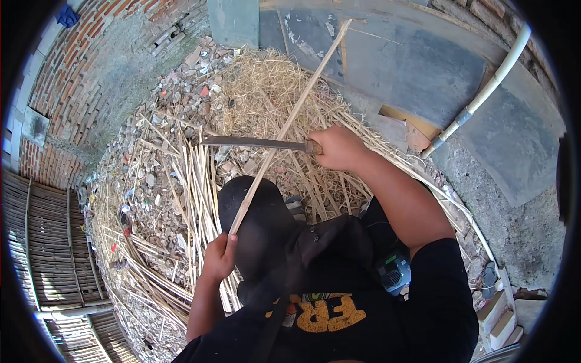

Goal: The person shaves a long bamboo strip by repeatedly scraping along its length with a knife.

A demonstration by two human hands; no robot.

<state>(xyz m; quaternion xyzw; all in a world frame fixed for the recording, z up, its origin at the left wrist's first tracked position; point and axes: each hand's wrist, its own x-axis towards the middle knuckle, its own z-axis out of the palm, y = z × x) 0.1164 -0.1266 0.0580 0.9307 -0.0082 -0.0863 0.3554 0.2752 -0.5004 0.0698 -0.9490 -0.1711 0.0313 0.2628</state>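
Note:
A long, pale bamboo strip [298, 111] slants from my lap up toward the far wall. My left hand [218, 256] is closed around its near end, beside my dark-clad knee. In my right hand [340, 149] is the wooden handle of a machete [254, 143]. Its long dark blade points left and crosses the strip about midway along; whether the edge is touching cannot be made out. Beneath the blade lie fibrous bamboo shavings [260, 91]. Several split bamboo strips [196, 199] lie in a pile left of my knee.
Rubble and litter [145, 187] cover the ground on the left. A brick wall [72, 85] rises at the far left, above a woven bamboo panel [51, 242]. Grey boards [411, 66] lean at the back right, near a pale pipe [484, 94]. A blue-capped bottle-like object [394, 272] sits by my right hip.

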